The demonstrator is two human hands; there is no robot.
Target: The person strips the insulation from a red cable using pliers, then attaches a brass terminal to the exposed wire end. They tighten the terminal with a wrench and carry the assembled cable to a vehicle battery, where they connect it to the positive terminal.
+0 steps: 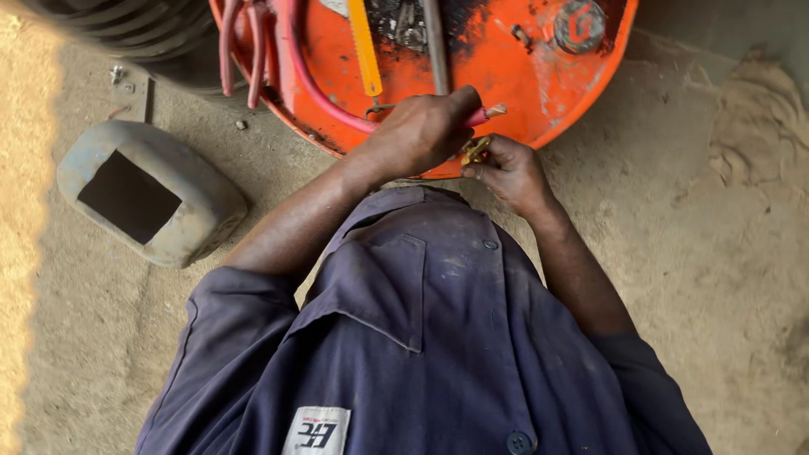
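My left hand (pixel 420 131) is closed around the end of a red cable (pixel 310 80), whose bare tip (pixel 491 110) sticks out past my fingers. Just below it, my right hand (pixel 511 173) pinches a small brass fitting (pixel 474 151) between its fingertips. The fitting sits close under the cable tip; whether they touch I cannot tell. Both hands hover over the near rim of a round orange drum top (pixel 548 93). My dark blue work shirt (pixel 421 337) fills the lower part of the view.
On the drum lie a yellow blade (pixel 364 46), a grey metal rod (pixel 435 42) and looped red hoses (pixel 251 50). A grey box-like shield with a dark window (pixel 152 194) rests on the sandy ground at left. A ribbed black tyre (pixel 143 29) is at top left.
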